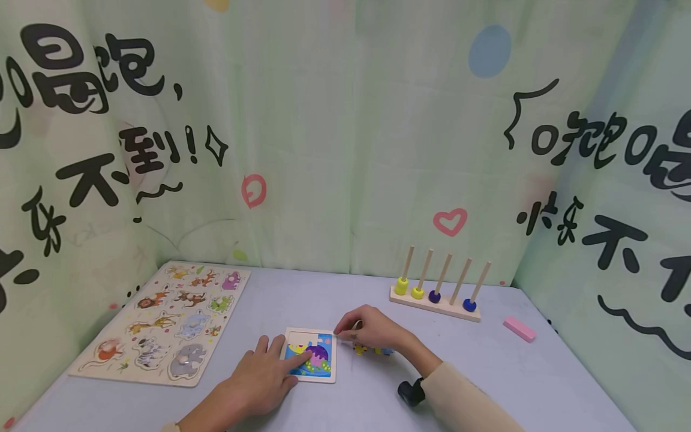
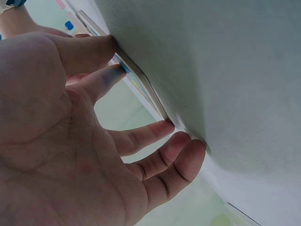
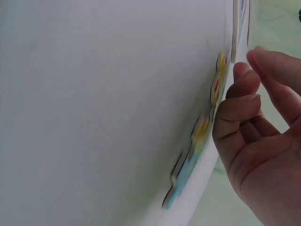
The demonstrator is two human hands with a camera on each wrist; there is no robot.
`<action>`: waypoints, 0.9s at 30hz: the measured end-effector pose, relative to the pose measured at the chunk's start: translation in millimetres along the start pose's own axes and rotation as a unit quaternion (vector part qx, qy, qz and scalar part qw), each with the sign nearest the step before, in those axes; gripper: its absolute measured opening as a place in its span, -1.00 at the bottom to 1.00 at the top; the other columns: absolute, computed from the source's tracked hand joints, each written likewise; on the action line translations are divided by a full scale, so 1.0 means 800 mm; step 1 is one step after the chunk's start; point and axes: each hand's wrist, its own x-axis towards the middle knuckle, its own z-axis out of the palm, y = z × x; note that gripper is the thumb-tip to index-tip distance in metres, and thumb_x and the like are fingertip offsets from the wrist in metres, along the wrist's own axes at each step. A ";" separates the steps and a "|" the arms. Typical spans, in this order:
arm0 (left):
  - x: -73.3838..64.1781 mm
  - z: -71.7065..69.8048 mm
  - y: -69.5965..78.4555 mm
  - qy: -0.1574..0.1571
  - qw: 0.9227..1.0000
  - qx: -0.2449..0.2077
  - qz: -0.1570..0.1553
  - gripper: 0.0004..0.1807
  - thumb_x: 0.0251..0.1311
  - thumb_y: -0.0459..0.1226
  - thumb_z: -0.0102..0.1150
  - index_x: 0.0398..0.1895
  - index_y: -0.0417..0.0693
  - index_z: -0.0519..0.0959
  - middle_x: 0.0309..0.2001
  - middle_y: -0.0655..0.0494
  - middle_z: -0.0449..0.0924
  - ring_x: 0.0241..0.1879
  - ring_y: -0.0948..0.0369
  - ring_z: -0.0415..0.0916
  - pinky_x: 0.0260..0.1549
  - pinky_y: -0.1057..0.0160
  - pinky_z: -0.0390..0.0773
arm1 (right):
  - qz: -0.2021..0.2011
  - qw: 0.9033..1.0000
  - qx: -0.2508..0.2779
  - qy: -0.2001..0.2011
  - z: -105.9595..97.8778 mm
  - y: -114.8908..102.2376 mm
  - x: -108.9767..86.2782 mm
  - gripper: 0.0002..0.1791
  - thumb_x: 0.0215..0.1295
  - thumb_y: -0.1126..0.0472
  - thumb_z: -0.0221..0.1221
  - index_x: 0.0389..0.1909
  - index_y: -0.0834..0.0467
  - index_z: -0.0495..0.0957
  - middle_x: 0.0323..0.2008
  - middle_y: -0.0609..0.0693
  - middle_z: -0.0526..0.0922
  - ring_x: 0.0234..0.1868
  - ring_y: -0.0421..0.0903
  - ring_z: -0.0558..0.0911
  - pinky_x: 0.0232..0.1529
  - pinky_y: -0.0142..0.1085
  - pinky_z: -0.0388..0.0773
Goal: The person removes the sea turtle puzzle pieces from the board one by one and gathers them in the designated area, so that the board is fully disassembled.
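A small wooden jigsaw puzzle [image 1: 333, 360] with a blue, purple and yellow picture lies on the table. Bare wood shows near its top. My left hand [image 1: 259, 378] rests at its left side, index finger extended over the picture. In the left wrist view, the thumb [image 2: 91, 52] is at the board's edge [image 2: 153, 94]. My right hand [image 1: 375, 329] is at the upper right corner of the puzzle, fingers bent and tips close together. Whether anything is between them cannot be made out. Loose puzzle pieces [image 3: 201, 132] lie below this hand, partly hidden in the head view.
A large animal puzzle board [image 1: 178, 324] lies at the left. Toward the back right stands a wooden peg rack [image 1: 437, 305] with yellow and dark blue beads. A pink block [image 1: 519, 329] sits farther right. Printed curtains [image 1: 345, 150] enclose the table [image 1: 486, 372].
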 end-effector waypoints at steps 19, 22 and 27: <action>0.000 0.001 -0.001 0.004 1.000 0.009 0.007 -0.46 0.43 0.02 0.27 0.45 0.56 0.51 0.40 -0.13 0.40 0.09 -0.04 0.28 0.07 -0.20 0.54 | -0.014 0.999 -0.023 -0.025 0.020 -0.032 0.030 -0.89 0.48 0.22 0.31 -0.15 0.03 0.81 -0.25 -0.10 0.78 -0.26 -0.19 0.56 -0.25 -0.39 0.52; 0.000 0.001 -0.001 0.006 1.000 0.010 0.009 -0.47 0.43 0.01 0.27 0.44 0.55 0.51 0.38 -0.12 0.41 0.07 -0.03 0.28 0.05 -0.19 0.54 | -0.017 0.999 -0.027 -0.030 0.021 -0.034 0.032 -0.88 0.47 0.22 0.31 -0.16 0.03 0.82 -0.27 -0.10 0.77 -0.27 -0.18 0.55 -0.27 -0.39 0.49; 0.000 0.000 -0.001 0.005 1.000 0.011 0.008 -0.47 0.43 0.01 0.27 0.44 0.56 0.51 0.35 -0.11 0.42 0.07 -0.02 0.28 0.05 -0.20 0.54 | -0.016 0.999 -0.028 -0.038 0.021 -0.036 0.034 -0.88 0.47 0.22 0.31 -0.18 0.02 0.82 -0.26 -0.09 0.78 -0.26 -0.19 0.55 -0.26 -0.40 0.48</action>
